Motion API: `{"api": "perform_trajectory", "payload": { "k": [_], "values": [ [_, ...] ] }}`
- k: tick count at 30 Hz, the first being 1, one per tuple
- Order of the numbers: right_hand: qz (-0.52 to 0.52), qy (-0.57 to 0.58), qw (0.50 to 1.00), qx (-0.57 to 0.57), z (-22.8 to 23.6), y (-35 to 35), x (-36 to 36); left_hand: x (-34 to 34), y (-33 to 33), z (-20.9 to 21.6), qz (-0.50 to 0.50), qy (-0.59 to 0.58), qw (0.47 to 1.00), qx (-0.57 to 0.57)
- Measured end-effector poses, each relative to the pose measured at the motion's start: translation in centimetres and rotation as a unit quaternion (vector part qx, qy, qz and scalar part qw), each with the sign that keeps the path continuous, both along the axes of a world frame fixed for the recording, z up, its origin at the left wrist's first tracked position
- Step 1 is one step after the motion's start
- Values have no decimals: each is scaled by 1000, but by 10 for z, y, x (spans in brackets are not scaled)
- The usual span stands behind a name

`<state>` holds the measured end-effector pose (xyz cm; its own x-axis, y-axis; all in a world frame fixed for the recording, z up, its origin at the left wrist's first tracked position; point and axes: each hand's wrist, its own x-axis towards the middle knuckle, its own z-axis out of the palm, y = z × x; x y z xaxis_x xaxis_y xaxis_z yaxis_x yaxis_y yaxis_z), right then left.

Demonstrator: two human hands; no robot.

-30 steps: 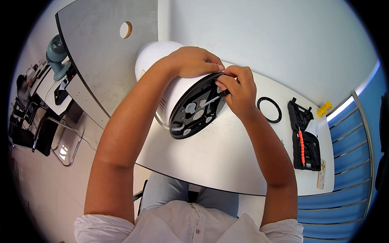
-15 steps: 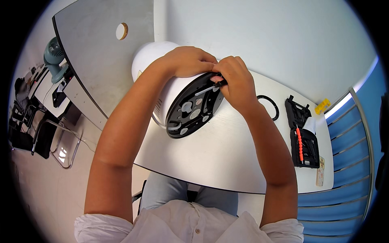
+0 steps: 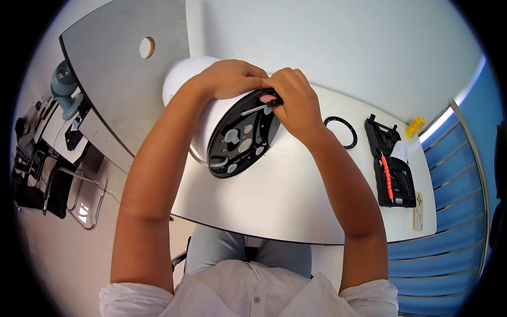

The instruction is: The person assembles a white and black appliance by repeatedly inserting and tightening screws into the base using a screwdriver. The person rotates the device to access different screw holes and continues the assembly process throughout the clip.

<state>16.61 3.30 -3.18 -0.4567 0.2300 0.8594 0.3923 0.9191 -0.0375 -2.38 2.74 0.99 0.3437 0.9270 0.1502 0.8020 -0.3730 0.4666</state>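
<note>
A white rounded appliance [image 3: 211, 113] lies tipped on the table, its black oval underside [image 3: 224, 158] turned toward me and to the right. Round pale feet and discs dot that underside. My left hand [image 3: 232, 79] rests over the top of the housing and grips it near the upper rim. Right beside it, my right hand [image 3: 293, 100] is closed at the rim's upper right, fingertips bent in against the underside. Its fingers hold a slim tool like a screwdriver [image 3: 253, 110], with a silver shaft slanting down-left and a black end. The tool's contact point is unclear.
On the white table [image 3: 264, 206] lie a black ring [image 3: 354, 134], an open black tool case [image 3: 404, 185] with an orange flexible shaft [image 3: 387, 177], a yellow item [image 3: 415, 127] and a remote control [image 3: 418, 216]. A grey panel [image 3: 105, 68] stands left; metal rails [image 3: 459, 174] are at right.
The whole view has shifted a little, so the table things appear slightly left and higher. Both hands keep their places on the appliance, and the tool stays in my right hand.
</note>
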Motion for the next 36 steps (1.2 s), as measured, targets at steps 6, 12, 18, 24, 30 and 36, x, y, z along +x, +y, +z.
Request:
{"api": "perform_trajectory", "payload": {
  "k": [6,12,18,24,30,36],
  "values": [
    [-50,79,990,-101,9,7,59,-4,-1,-5,-20,-51,998,18],
    [-216,-208,869,-393,-44,20,157,1,-4,0,-28,-41,999,14],
    [-311,-176,830,-428,-102,38,160,3,-1,2,-30,-56,998,-12],
    [-425,-226,765,-427,-113,51,135,-1,2,-3,-24,-61,998,-8],
    [-441,-255,745,-431,-117,57,132,-2,4,-3,-32,-50,998,-4],
    [-279,-133,832,-462,-107,57,134,-2,4,-4,-27,-41,999,6]
  ]
}}
